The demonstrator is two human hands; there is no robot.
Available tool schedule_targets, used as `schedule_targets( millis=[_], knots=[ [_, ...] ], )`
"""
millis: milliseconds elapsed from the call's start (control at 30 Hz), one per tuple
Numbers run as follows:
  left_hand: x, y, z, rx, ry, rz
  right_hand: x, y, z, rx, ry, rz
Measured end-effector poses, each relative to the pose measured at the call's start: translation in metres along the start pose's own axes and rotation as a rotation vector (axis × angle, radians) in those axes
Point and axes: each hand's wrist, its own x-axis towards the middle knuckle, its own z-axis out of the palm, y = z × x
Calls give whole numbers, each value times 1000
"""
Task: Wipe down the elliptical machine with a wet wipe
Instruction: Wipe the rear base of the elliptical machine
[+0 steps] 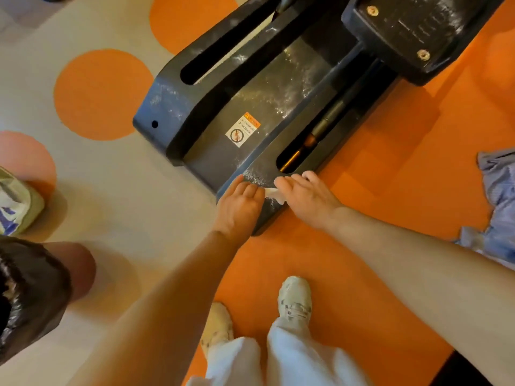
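Note:
The elliptical machine's dark rear base (250, 107) lies on the floor, dusty, with wet streaks and a warning sticker (242, 129). Both my hands lie flat on its near right corner. My left hand (239, 203) rests palm down with straight fingers on the edge. My right hand (303, 197) presses down beside it with fingers spread. A white wet wipe (274, 194) shows between the two hands, mostly covered by them. I cannot tell which hand holds it down.
The floor is beige with orange circles (103, 94) and a large orange area (390, 176). My two white shoes (295, 299) stand just behind the base. Another person's shoe (16, 204) and knee (78, 270) are at left. A blue cloth (498, 201) lies at right.

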Motion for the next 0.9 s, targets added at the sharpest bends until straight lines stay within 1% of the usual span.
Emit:
schedule_targets(
  millis=[67, 167, 267, 333, 400, 500, 633, 700, 833, 900],
  knots=[
    [3, -8, 14, 19, 37, -25, 13, 9, 9, -45, 8, -63],
    [13, -26, 34, 52, 121, -56, 37, 23, 25, -102, 191, -129],
    [22, -42, 51, 91, 190, -105, 59, 40, 39, -242, 324, -281],
    [19, -50, 68, 107, 203, -90, 62, 51, 55, -296, 385, -365],
    [10, -58, 89, 124, 203, -26, 57, 55, 75, -293, 445, -443],
    [-6, -69, 116, 130, 202, 65, 42, 52, 106, -234, 363, -527],
    [-17, -84, 134, 98, 225, 166, 26, 46, 132, -151, 281, -526],
    [-19, -90, 138, 90, 249, 220, 23, 45, 138, -135, 304, -515],
    [-22, -103, 142, 98, 278, 295, 31, 42, 139, -161, 420, -502],
    [-27, -105, 147, 130, 252, 291, 34, 38, 143, -230, 349, -425]
  ],
)
